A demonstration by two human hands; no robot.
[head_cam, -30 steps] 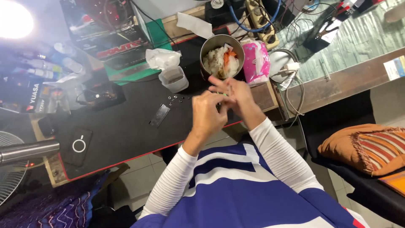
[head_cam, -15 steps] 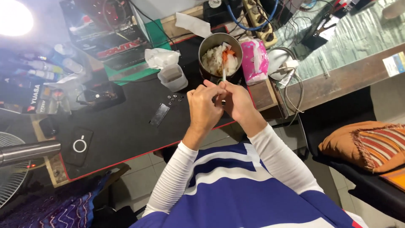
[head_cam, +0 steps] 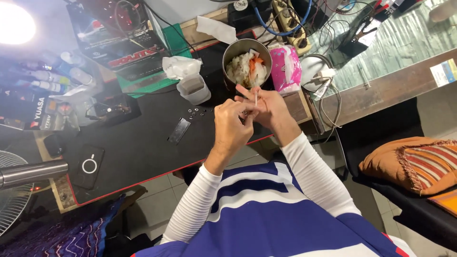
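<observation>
My left hand (head_cam: pixel 232 127) and my right hand (head_cam: pixel 268 110) meet above the front edge of the black desk mat (head_cam: pixel 138 152). Between the fingertips of both stands a thin white stick (head_cam: pixel 256 98), upright. The left fingers curl in against the right palm. Just beyond the hands sits a round metal tin (head_cam: pixel 247 64) filled with crumpled white and orange scraps. Several tiny dark rings (head_cam: pixel 197 111) and a small dark flat plate (head_cam: pixel 179 131) lie on the mat left of my hands.
A clear plastic cup (head_cam: pixel 193 89) and crumpled tissue (head_cam: pixel 180 66) stand behind the rings. A pink tissue pack (head_cam: pixel 287 68) lies right of the tin. Bottles, a boxed battery, cables, a fan (head_cam: pixel 14 190) and an orange cushion (head_cam: pixel 414 164) surround the desk.
My hands have drawn closer together and a little toward me, away from the tin; the white stick now stands up between the fingertips.
</observation>
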